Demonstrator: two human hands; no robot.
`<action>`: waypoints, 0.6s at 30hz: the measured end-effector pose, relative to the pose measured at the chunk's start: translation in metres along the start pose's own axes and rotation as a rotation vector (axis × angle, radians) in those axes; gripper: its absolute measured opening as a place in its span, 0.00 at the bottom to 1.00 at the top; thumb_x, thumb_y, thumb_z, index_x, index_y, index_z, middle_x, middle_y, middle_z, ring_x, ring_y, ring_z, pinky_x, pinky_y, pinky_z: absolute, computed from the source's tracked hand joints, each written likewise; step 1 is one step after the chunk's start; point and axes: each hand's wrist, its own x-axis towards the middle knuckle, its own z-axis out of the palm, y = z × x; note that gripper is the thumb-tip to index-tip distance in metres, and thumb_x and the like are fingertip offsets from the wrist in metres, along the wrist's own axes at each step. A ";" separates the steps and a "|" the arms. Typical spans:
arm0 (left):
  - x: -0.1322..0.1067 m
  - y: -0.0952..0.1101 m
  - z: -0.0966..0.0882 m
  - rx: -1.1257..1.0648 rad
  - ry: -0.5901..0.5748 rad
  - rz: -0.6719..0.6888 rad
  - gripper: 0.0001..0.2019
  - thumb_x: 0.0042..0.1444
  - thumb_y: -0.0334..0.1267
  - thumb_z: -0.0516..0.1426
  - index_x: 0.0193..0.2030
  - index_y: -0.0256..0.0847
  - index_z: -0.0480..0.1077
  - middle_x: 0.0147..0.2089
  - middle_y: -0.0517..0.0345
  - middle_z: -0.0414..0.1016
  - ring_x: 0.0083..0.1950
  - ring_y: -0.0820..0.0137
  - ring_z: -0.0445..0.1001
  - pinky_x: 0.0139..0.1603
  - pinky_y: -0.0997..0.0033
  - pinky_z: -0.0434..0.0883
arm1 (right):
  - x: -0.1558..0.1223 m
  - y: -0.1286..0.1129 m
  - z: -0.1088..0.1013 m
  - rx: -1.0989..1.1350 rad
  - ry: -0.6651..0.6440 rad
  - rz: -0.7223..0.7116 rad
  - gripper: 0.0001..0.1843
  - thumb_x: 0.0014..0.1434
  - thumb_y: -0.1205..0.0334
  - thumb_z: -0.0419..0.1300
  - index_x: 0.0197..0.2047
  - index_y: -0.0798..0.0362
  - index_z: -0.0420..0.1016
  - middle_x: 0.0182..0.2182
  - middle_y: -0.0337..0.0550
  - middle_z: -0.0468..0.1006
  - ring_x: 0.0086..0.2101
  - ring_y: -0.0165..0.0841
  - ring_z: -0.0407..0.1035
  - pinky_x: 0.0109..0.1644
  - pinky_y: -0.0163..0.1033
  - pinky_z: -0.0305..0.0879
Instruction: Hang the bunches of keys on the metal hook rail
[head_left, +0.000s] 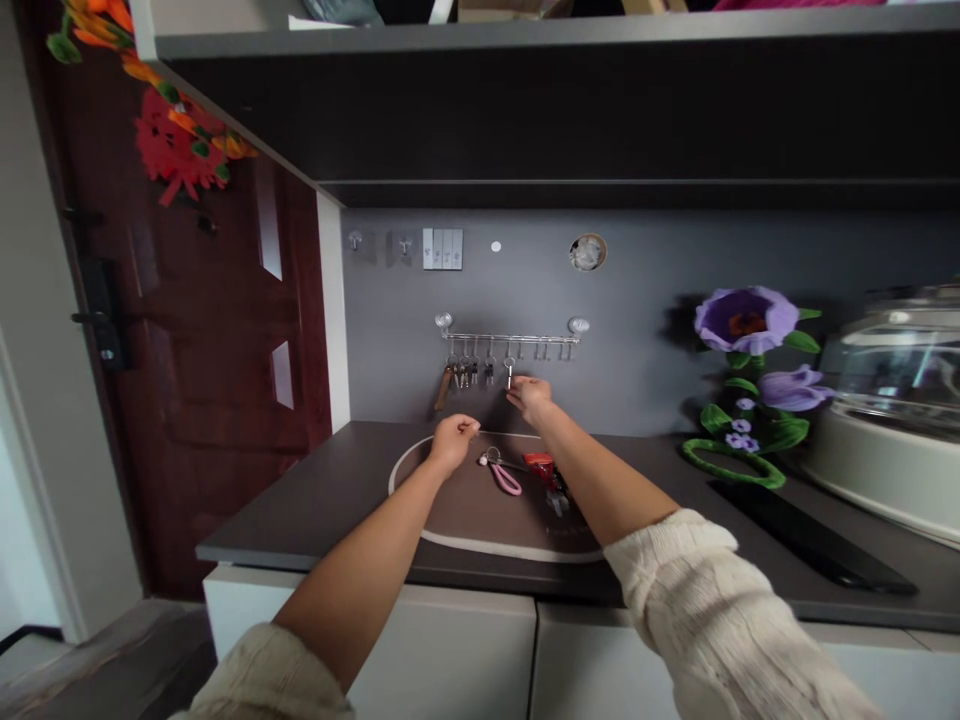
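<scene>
My right hand reaches up to the metal hook rail on the grey wall, its fingers pinched on a key that hangs from a hook. My left hand hovers just below and to the left, fingers curled closed; what it holds, if anything, is hidden. Several other keys and a brown tag hang on the rail's left part. Below the hands, on an oval brown mat, lie a pink strap keyring and a red key fob.
The mat lies on a dark countertop over white cabinets. Purple fabric flowers stand at the right, with a glass-lidded pot beyond them and a flat black slab in front. A dark red door is at the left.
</scene>
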 end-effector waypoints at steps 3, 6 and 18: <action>-0.002 0.004 -0.002 -0.005 -0.028 -0.016 0.04 0.44 0.33 0.55 0.25 0.34 0.69 0.21 0.60 0.69 0.23 0.77 0.63 0.28 0.76 0.61 | -0.008 0.001 -0.003 -0.014 -0.013 0.028 0.09 0.48 0.78 0.49 0.24 0.55 0.60 0.18 0.34 0.66 0.21 0.21 0.63 0.31 0.30 0.66; -0.005 0.006 -0.004 0.012 -0.045 -0.039 0.04 0.44 0.32 0.55 0.25 0.34 0.69 0.22 0.60 0.69 0.24 0.77 0.63 0.29 0.76 0.61 | -0.018 0.004 -0.007 -0.019 -0.041 0.056 0.09 0.48 0.78 0.50 0.25 0.55 0.60 0.19 0.34 0.66 0.21 0.21 0.64 0.33 0.32 0.66; -0.010 -0.001 -0.009 0.091 -0.187 -0.048 0.04 0.44 0.31 0.56 0.28 0.34 0.71 0.23 0.60 0.70 0.24 0.78 0.63 0.31 0.76 0.61 | -0.059 0.035 -0.028 -0.360 -0.240 -0.047 0.05 0.49 0.75 0.52 0.30 0.57 0.66 0.24 0.40 0.71 0.23 0.23 0.65 0.32 0.31 0.64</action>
